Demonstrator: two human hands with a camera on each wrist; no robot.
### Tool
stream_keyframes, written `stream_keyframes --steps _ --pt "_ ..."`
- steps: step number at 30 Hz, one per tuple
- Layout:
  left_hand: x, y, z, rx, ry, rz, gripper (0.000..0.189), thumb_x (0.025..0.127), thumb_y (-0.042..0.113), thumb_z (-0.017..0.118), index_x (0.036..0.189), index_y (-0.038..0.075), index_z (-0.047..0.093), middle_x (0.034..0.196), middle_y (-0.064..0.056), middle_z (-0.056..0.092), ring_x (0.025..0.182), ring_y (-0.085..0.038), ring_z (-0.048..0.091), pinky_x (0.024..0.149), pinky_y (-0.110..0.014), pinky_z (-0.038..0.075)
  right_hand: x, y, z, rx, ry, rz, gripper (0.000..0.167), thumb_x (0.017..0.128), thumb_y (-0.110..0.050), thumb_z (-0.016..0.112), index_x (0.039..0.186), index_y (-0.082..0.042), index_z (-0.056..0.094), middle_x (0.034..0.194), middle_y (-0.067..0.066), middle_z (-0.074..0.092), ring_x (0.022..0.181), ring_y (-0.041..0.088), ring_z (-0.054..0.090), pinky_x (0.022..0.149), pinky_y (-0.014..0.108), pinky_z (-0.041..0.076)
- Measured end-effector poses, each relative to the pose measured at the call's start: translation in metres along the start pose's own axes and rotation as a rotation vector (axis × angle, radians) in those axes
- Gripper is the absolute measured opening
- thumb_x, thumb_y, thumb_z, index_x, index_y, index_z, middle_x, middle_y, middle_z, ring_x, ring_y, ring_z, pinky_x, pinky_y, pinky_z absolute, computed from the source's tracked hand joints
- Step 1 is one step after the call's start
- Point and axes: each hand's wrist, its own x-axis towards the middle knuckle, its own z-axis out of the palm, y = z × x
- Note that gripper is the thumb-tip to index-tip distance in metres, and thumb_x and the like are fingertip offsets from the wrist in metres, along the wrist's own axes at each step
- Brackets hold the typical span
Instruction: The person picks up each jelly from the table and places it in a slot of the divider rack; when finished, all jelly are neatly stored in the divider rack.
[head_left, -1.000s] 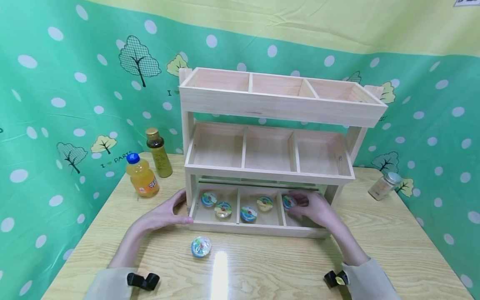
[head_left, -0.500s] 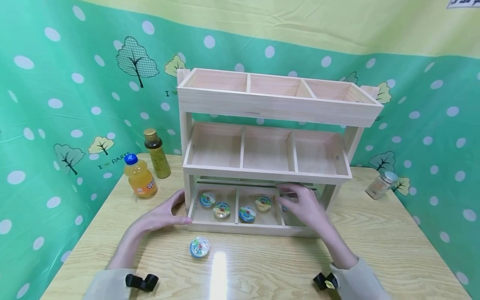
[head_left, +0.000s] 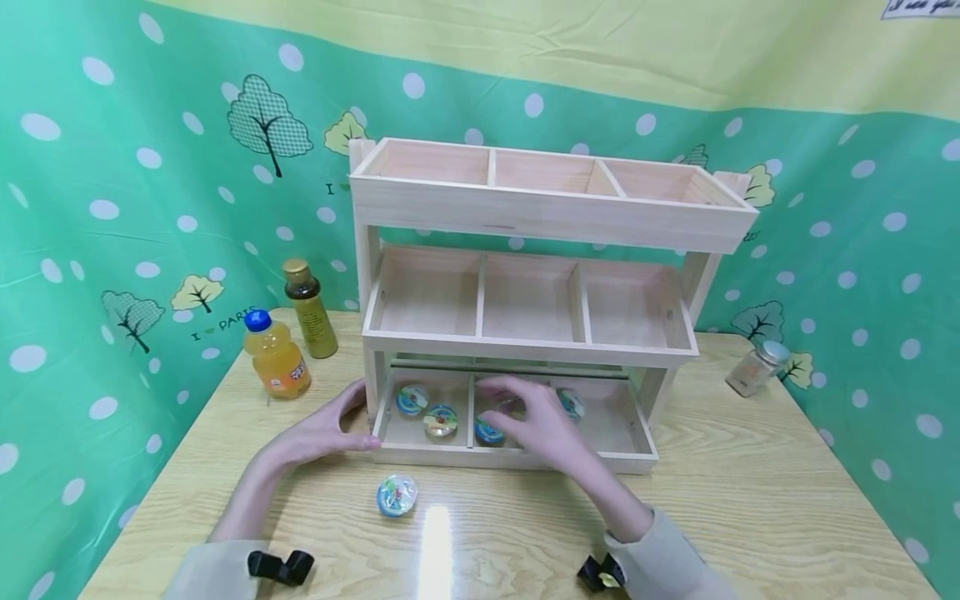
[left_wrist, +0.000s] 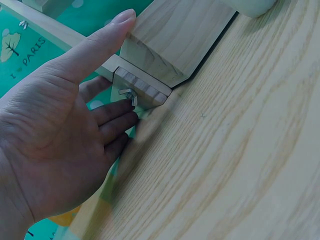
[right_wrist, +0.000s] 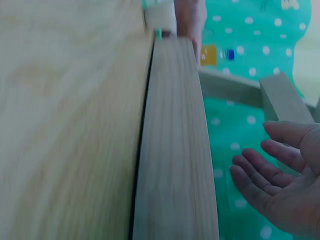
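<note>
A three-tier wooden rack (head_left: 540, 204) stands on the table, each tier split into three compartments. Small round jelly cups with printed lids lie in its bottom tray (head_left: 517, 458): two cups (head_left: 440, 421) at left, two in the middle, and one cup (head_left: 572, 404) at right. Another jelly cup (head_left: 396, 496) sits on the table in front. My left hand (head_left: 322, 429) is at the tray's left end, its thumb at the front corner and its fingers beside a wing nut (left_wrist: 129, 95). Over the middle compartment, my right hand (head_left: 540, 421) has spread fingers, holds nothing and partly hides the cups there.
Left of the rack stand an orange drink bottle (head_left: 277, 357) with a blue cap and a dark-necked bottle (head_left: 311, 312). On the right, a small glass jar (head_left: 757, 368) leans near the table edge. A green dotted curtain (head_left: 150, 250) hangs behind.
My right hand has let go of the jelly cup in the right compartment and moved left over the middle one. My left hand has stayed at the tray's left end.
</note>
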Motion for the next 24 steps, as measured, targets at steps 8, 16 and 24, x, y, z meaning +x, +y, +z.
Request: stream_keyframes --steps 8,16,24 --pt "-0.001 -0.001 0.001 0.006 0.003 0.027 0.112 0.085 0.034 0.082 0.165 0.006 0.010 0.171 -0.025 0.014 0.158 -0.050 0.013 0.127 -0.068 0.015 0.005 -0.023 0.035 0.069 -0.119 -0.034 0.043 0.094 -0.009 0.072 0.136 -0.004 0.063 0.124 0.016 0.073 0.108 0.030 0.073 0.094 0.039 0.063" --pt "-0.002 -0.003 0.001 0.004 0.005 0.034 0.109 0.085 0.033 0.082 0.165 0.008 0.012 0.172 -0.024 0.015 0.158 -0.050 0.013 0.126 -0.070 0.014 0.010 -0.041 0.061 0.038 -0.234 -0.047 0.053 0.092 -0.016 0.077 0.141 -0.014 0.060 0.128 0.006 0.072 0.114 0.018 0.071 0.099 0.023 0.059" --pt "0.000 -0.001 0.000 -0.016 -0.003 0.053 0.110 0.086 0.034 0.082 0.165 0.008 0.011 0.172 -0.024 0.014 0.158 -0.050 0.012 0.125 -0.073 0.009 0.009 -0.046 0.078 -0.067 -0.374 -0.102 0.061 0.090 -0.024 0.080 0.146 -0.023 0.056 0.133 -0.002 0.071 0.121 0.007 0.067 0.102 0.021 0.056"
